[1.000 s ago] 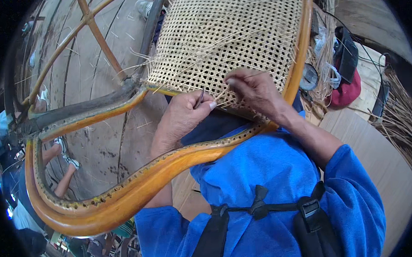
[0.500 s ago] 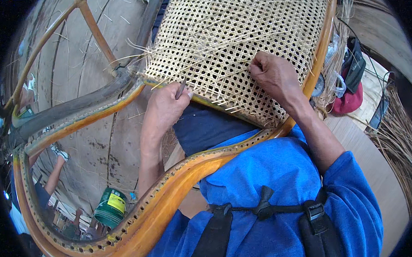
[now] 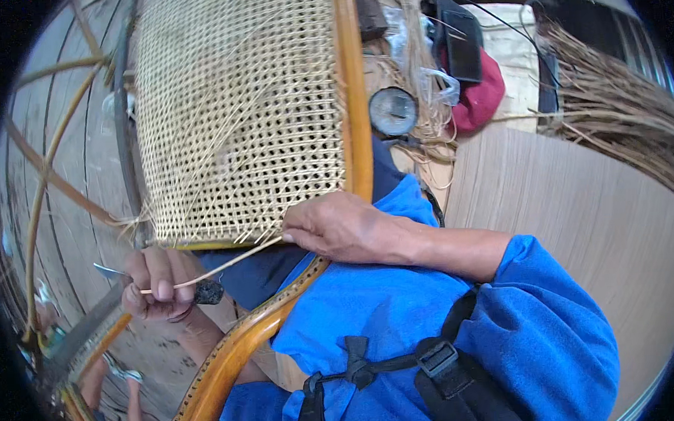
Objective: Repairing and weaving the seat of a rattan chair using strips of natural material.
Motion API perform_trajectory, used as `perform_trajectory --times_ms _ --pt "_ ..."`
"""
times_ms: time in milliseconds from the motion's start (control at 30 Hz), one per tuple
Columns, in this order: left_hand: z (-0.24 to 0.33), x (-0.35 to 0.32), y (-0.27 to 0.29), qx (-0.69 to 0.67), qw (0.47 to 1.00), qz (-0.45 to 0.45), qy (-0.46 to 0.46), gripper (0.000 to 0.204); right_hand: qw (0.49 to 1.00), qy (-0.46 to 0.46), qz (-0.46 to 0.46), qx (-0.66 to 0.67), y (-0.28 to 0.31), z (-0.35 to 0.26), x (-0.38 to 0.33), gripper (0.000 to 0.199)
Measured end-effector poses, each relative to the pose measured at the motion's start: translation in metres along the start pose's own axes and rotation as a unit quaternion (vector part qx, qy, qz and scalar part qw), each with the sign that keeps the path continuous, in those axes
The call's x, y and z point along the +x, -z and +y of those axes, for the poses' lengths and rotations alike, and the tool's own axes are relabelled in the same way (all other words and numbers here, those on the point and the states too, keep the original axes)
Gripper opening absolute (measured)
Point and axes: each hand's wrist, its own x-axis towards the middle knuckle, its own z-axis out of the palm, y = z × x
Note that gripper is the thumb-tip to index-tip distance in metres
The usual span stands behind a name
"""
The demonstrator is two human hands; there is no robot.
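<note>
Pinching a thin cane strand [image 3: 226,264] at the lower edge of the woven cane panel [image 3: 235,117], the right hand [image 3: 338,229] grips it; the left hand [image 3: 160,282] clenches the strand's other end and a dark-handled tool [image 3: 205,291], below the panel's lower left corner, beside the curved wooden frame [image 3: 238,350].

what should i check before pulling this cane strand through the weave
1. Strand pinched by right hand at the panel's lower edge: ok.
2. Free end resting across left hand: ok.
3. Dark-handled tool in left hand pointing away from right hand: ok.
4. Strand free of kinks between the hands: ok.
5. Which hole in the woven cane panel it feeds: cannot tell.
6. Wooden frame steady on lap: cannot tell.
</note>
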Motion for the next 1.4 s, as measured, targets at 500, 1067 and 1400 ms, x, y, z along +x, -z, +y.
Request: perform_trajectory --times_ms 500,1067,1400 --pt "0.114 -0.107 -0.004 0.496 0.771 0.399 -0.036 0.032 0.906 -0.256 0.33 -0.063 -0.018 0.212 -0.147 0.017" --pt "-0.04 -0.215 -0.135 0.515 0.583 0.464 0.424 0.033 0.897 -0.121 0.414 0.09 0.043 0.184 -0.122 0.019" --pt "-0.051 -0.146 -0.179 0.401 0.79 0.413 0.211 0.02 0.863 0.023 0.475 0.169 0.132 0.158 -0.013 0.023"
